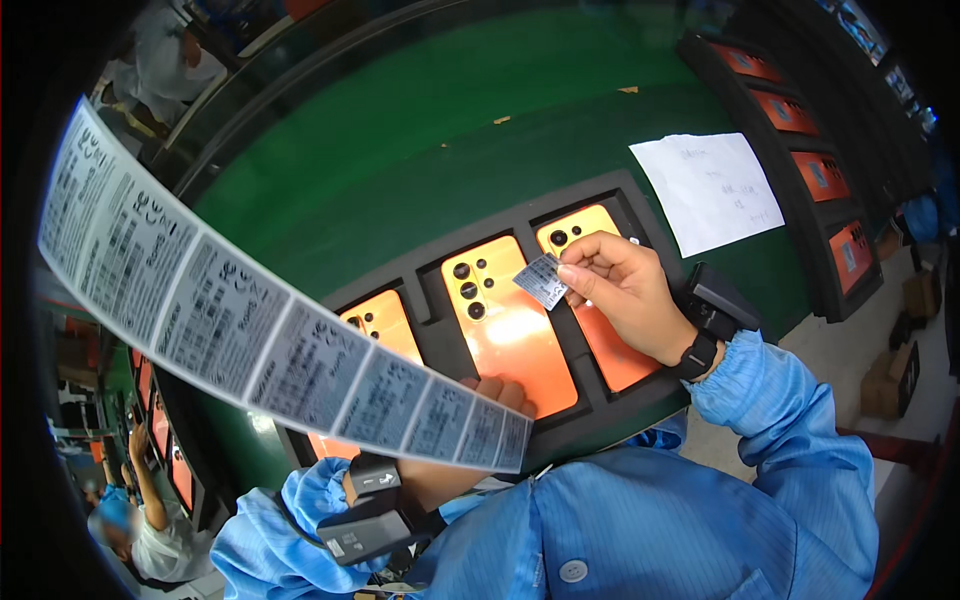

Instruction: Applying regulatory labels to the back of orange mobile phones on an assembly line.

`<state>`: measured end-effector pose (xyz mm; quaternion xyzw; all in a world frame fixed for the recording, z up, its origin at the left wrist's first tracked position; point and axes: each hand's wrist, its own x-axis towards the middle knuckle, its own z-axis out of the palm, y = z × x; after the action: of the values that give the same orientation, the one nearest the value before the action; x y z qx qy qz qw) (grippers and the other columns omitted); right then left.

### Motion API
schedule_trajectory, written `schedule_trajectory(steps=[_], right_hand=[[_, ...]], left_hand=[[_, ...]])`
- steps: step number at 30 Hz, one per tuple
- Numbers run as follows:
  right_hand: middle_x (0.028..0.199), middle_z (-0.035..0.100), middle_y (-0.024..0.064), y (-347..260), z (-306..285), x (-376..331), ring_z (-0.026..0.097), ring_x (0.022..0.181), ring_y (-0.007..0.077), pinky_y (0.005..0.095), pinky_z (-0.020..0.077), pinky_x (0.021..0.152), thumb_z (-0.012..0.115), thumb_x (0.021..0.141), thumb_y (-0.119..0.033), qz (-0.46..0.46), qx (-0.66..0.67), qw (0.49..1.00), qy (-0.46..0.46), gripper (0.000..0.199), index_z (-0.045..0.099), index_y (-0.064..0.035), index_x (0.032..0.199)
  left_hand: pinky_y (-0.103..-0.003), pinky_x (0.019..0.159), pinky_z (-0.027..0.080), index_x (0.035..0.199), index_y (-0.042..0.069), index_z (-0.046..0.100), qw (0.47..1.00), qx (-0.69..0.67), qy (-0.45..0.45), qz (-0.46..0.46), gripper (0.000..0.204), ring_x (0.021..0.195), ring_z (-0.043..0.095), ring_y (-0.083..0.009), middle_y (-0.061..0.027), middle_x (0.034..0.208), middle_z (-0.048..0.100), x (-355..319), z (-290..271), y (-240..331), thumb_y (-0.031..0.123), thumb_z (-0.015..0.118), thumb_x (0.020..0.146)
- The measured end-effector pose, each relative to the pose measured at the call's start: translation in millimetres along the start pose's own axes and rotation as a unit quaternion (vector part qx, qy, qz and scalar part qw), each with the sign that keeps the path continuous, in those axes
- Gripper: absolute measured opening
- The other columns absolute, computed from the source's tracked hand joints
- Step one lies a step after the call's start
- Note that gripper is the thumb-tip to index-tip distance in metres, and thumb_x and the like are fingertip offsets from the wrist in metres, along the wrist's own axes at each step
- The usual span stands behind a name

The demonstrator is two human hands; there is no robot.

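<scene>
My right hand (pixel 625 290) pinches a small silver-grey printed label (pixel 542 281) between thumb and fingers. The label hangs over the gap between two orange-yellow phones: the middle phone (pixel 510 335) and the right phone (pixel 615 345). A long curved strip of the same labels (pixel 300 365) runs from the upper left down to my left hand (pixel 510 393). That hand grips the strip near its lower end. Only its fingertips show past the strip, at the lower edge of the middle phone. Another phone (pixel 385 325) lies partly behind the strip. All lie in a black tray (pixel 425 290), backs up.
A white handwritten paper (pixel 710 190) lies on the green table (pixel 560 130), right of the tray. Farther right stands another black tray (pixel 780 170) with several orange phones. More phones and another person (pixel 165 520) are at lower left. Boxes (pixel 890 380) stand at the right.
</scene>
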<state>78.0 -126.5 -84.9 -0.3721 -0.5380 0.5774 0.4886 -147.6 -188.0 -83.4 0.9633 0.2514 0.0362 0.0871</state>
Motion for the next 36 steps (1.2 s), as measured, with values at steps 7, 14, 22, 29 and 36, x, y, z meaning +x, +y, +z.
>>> schedule_trajectory(steps=[7,14,22,29,36], right_hand=[[0.075,0.059,0.0034,-1.9,-6.2,1.6,0.055,0.065,0.007,0.0206,0.046,0.059,0.057,0.088,-0.009,0.044,0.032,0.998,0.011,0.013,0.057,0.0023,0.093],[0.071,0.059,0.0029,1.3,-13.5,3.1,0.054,0.059,0.0065,0.0205,0.0451,0.054,0.059,0.087,-0.011,0.086,0.105,0.99,0.033,0.012,0.057,0.0002,0.091],[0.07,0.058,-0.0008,-1.9,2.6,-3.0,0.053,0.06,0.0042,0.021,0.0414,0.051,0.061,0.086,-0.009,0.039,-0.068,0.991,-0.107,0.008,0.058,-0.0016,0.085],[0.07,0.059,0.0083,4.6,22.0,6.5,0.059,0.061,0.0222,0.0313,0.0456,0.055,0.062,0.081,-0.012,-0.115,-0.309,0.921,-0.206,0.011,0.058,-0.0023,0.08],[0.069,0.059,0.0088,7.6,21.6,10.9,0.06,0.062,0.0225,0.0316,0.0459,0.055,0.062,0.081,-0.012,-0.103,-0.311,0.921,-0.212,0.011,0.057,-0.0016,0.08]], left_hand=[[-0.031,0.067,0.046,0.076,0.005,0.05,0.999,0.026,0.034,0.004,0.015,0.072,0.054,-0.0197,-0.0073,0.077,0.048,12.0,-17.8,8.8,0.018,0.056,0.077],[-0.044,0.073,0.046,0.083,0.0,0.056,0.979,-0.035,0.101,-0.172,0.024,0.085,0.058,-0.0346,-0.0189,0.09,0.059,41.8,-33.6,-57.7,0.002,0.062,0.06],[-0.025,0.057,0.046,0.082,-0.004,0.054,0.756,-0.493,0.295,-0.315,0.007,0.058,0.055,-0.0131,-0.0057,0.068,0.056,55.9,-25.1,-94.1,0.003,0.053,0.085],[-0.023,0.059,0.044,0.08,0.0,0.053,0.692,-0.583,0.306,-0.296,0.013,0.059,0.049,-0.0093,-0.0015,0.068,0.05,52.5,-34.0,-94.5,0.01,0.056,0.088],[-0.026,0.058,0.049,0.081,-0.002,0.056,0.67,-0.611,0.318,-0.276,0.01,0.056,0.047,-0.0081,-0.0027,0.067,0.053,50.6,-30.9,-98.6,0.006,0.056,0.087]])
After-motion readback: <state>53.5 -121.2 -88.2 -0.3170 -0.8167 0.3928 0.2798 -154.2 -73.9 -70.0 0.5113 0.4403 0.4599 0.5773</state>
